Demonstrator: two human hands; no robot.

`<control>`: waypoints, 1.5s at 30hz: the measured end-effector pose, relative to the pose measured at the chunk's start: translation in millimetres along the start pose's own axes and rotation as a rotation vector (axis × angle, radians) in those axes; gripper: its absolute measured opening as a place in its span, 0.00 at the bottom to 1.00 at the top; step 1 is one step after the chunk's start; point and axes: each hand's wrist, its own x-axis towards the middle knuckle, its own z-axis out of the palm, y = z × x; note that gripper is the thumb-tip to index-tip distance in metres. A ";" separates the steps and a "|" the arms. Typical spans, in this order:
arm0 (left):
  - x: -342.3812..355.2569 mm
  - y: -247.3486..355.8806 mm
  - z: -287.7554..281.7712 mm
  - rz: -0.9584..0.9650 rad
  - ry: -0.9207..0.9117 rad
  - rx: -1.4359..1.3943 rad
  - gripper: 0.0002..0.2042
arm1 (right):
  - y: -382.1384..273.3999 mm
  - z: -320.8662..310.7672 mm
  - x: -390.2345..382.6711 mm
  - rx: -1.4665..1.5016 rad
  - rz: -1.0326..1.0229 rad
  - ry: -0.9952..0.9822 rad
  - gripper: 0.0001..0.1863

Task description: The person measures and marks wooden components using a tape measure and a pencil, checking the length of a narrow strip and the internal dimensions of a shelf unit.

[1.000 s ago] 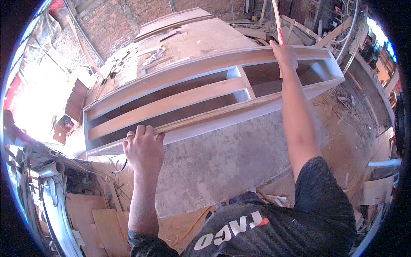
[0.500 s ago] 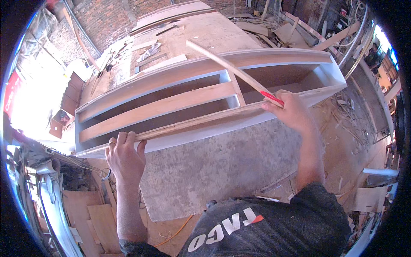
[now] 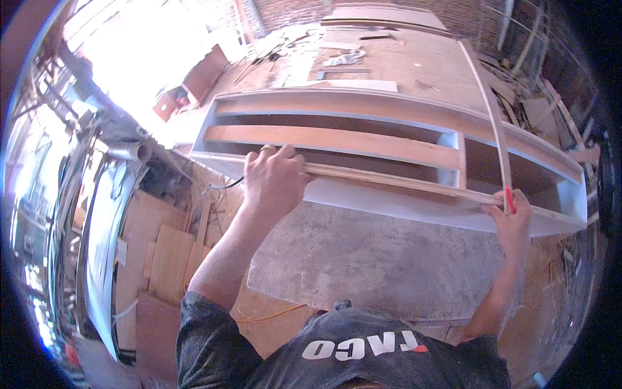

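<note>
A long, shallow wooden cabinet carcass (image 3: 337,137), with white-lined compartments and divider rails, lies across in front of me. My left hand (image 3: 275,181) is closed over its near edge, left of the middle, with the fingers curled over the top. Near the right end, my right hand (image 3: 513,215) is closed around the lower end of a long, thin wooden strip (image 3: 490,107). The strip slants up and away across the cabinet's right compartment. A slim red piece (image 3: 510,200) shows at the strip's gripped end; I cannot tell whether it is separate.
Under the cabinet is a worn grey board (image 3: 363,259). Beyond it stretches a wide plywood surface (image 3: 414,65) with scraps and a crumpled cloth (image 3: 343,58). Plywood offcuts (image 3: 172,259) lean at the left. An orange cord (image 3: 272,314) runs along the floor.
The view has swung left, so the cabinet appears farther right. My right hand and the strip are nearer the cabinet's right end, and the strip stands steeper. My left hand remains on the near edge.
</note>
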 end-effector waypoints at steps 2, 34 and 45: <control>-6.2 -1.3 -4.3 0.010 -0.027 0.012 0.15 | -6.2 -7.9 3.5 -0.039 0.015 -0.019 0.20; -32.3 -31.7 -78.8 0.365 0.077 -0.561 0.16 | 168.2 121.6 -213.9 0.397 0.873 0.816 0.18; -79.4 -150.1 -66.7 0.294 0.200 -1.100 0.08 | 54.8 214.4 -298.7 0.083 0.924 0.480 0.27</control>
